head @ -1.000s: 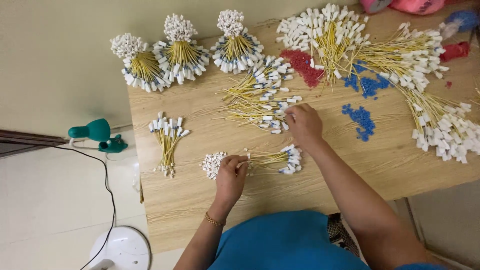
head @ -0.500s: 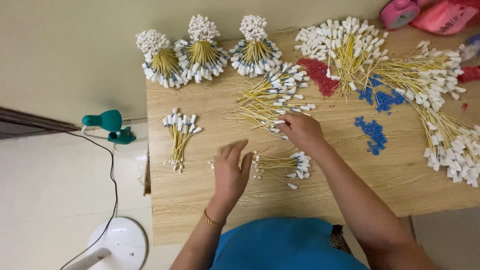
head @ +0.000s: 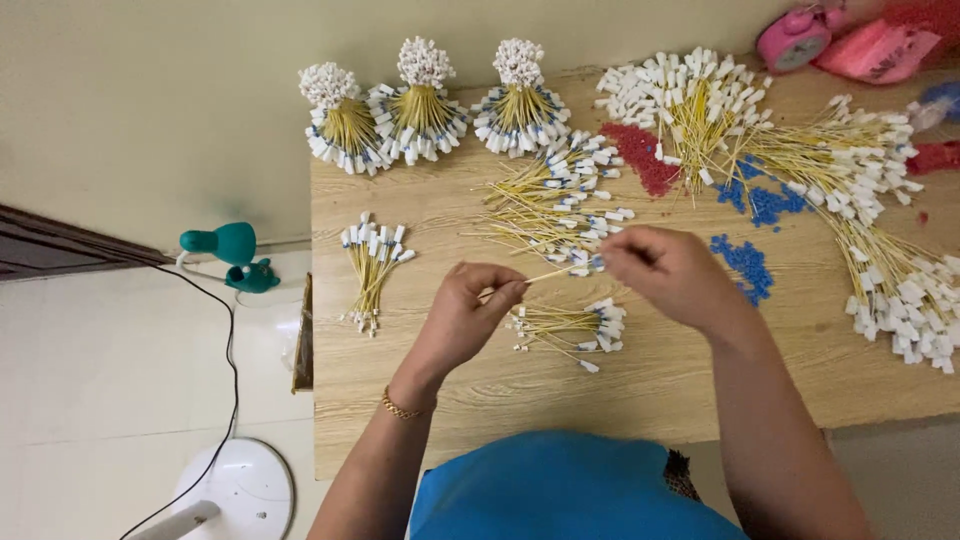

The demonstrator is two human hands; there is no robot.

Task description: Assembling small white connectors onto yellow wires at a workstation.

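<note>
Left hand (head: 465, 315) and right hand (head: 668, 270) each pinching one end of a single yellow wire (head: 548, 274) above the tabletop (head: 640, 400). Could slip free, dropping into the bundle (head: 568, 330) beneath.

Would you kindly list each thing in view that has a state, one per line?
Left hand: pinching one end of a yellow wire.
Right hand: pinching the other end.
Yellow wire: held above the wooden table.
Small wire pile: loose, lying flat under the hands.
Three bundles: tied, standing upright.
Side bunch: lying flat, apart.
Blue pieces: scattered.
</note>
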